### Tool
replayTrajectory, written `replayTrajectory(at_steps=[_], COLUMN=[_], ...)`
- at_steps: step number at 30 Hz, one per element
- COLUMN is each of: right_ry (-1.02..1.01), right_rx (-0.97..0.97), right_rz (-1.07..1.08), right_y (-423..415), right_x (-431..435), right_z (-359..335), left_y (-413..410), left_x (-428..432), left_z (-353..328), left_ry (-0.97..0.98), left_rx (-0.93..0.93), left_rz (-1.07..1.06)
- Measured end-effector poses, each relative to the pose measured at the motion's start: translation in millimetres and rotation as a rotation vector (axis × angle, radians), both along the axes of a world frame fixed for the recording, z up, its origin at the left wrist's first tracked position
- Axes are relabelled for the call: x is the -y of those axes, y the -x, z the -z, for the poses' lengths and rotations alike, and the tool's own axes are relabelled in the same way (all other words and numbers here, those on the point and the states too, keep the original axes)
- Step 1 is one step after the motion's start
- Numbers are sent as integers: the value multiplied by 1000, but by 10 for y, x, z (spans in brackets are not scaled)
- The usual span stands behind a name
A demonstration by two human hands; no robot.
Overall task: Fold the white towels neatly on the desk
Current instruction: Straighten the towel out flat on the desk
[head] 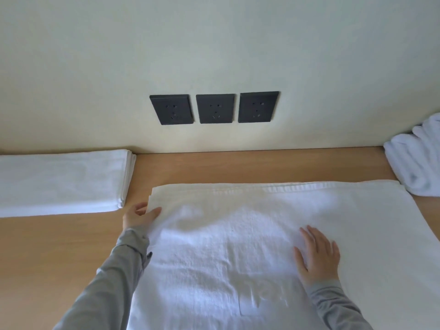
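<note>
One towel (238,246), judged soft and limp, lies on the desk (238,165): left hand (140,216) pinches its far-left corner, likely the best hold, while right hand (316,256) presses flat, open-palmed.

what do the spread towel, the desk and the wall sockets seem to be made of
Spread towel: likely terry cotton, nubby pile, ribbed hem band. Desk: light wood or wood-look laminate, matte, faint grain. Wall sockets: probably matte dark grey plastic, smooth moulded plates.
</note>
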State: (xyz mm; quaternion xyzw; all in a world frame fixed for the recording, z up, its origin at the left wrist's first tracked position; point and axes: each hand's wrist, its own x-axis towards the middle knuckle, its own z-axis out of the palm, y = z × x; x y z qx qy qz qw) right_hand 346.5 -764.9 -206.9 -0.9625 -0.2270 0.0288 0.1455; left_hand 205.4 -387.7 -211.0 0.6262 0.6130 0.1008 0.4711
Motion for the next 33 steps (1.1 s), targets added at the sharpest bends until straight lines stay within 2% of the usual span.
replayTrajectory(at_steps=[3, 5, 10, 13, 18, 21, 24, 27, 31, 33], right_ry=[-154, -243, -238, -138, 24, 13, -14, 76, -85, 10], right_rx=[58, -1, -287, -355, -416, -437, -480, -465, -554, -538], right_rz=[-138, -259, -510, -584, -627, -594, -525, -550, -457, -496], right_y=[20, 36, 165, 235, 258, 257, 256, 274, 221, 193], right_x=[-663, -1157, -2276, -2758, -3093, -3139, -3210, -3304, -3337, -3388], right_z=[-120, -175, -235, -197, -78, 6, 60, 76, -7, -80], left_y=[22, 46, 111, 88, 41, 35, 15, -4, -41, -64], left_x=[-18, -17, -60, -71, -72, -81, -134, -221, -263, -275], left_z=[-8, -35, -71, -88, -65, -24, 19, 45, 19, 12], left_ry=[-33, -46, -127, -166, -79, -45, -4, 50, 74, 78], left_rx=[74, 104, 26, -29, 48, 94, 54, 9, -2, -23], left_rz=[86, 107, 132, 155, 202, 182, 180, 136, 63, 81])
